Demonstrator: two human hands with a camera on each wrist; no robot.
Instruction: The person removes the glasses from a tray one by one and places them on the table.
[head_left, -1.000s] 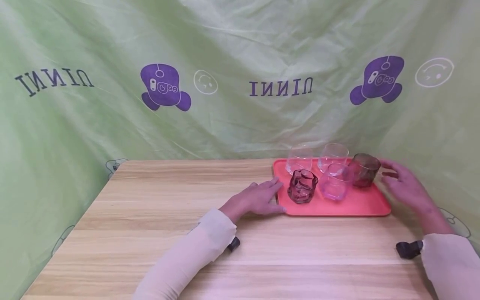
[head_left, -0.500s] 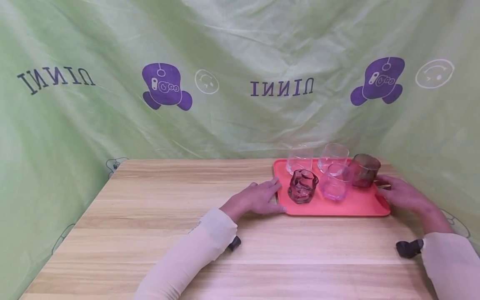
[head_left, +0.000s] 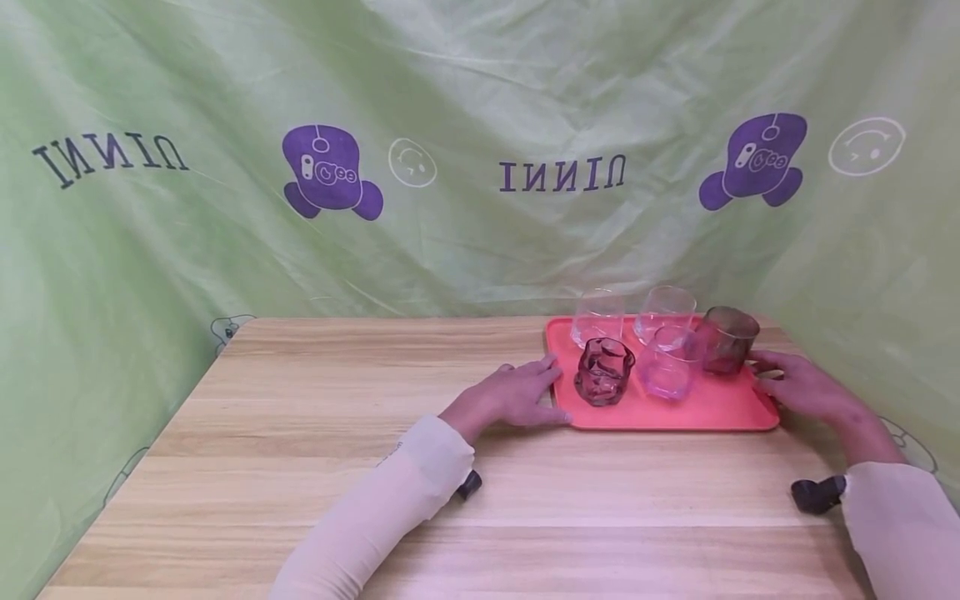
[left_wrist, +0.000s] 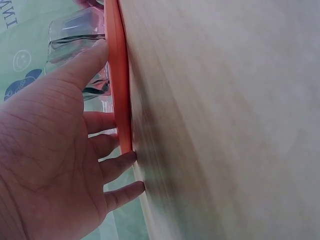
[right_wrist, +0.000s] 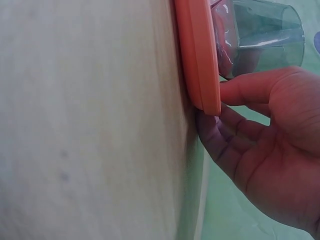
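A red tray (head_left: 697,415) lies at the right back of the wooden table, carrying several glasses. Two clear glasses (head_left: 597,312) stand along its back. In front are a wavy dark purple glass (head_left: 604,372) and a pink-tinted glass (head_left: 666,379), with a smoky brown glass (head_left: 727,337) at the right. My left hand (head_left: 517,397) touches the tray's left edge, fingers straight and spread in the left wrist view, thumb on the rim. At the right end, my right hand (right_wrist: 270,130) pinches the tray's edge, thumb over the rim and fingers curled beneath, close to a glass (right_wrist: 270,37).
The wooden table (head_left: 300,467) reaches out to the left and front of the tray. A green printed cloth (head_left: 465,242) hangs right behind the table and along its sides. Black wrist cameras (head_left: 817,496) sit at both sleeve cuffs.
My right hand has come in from beside the brown glass to the tray's right edge and taken hold there. The left hand, the tray and the glasses stay about where they were.
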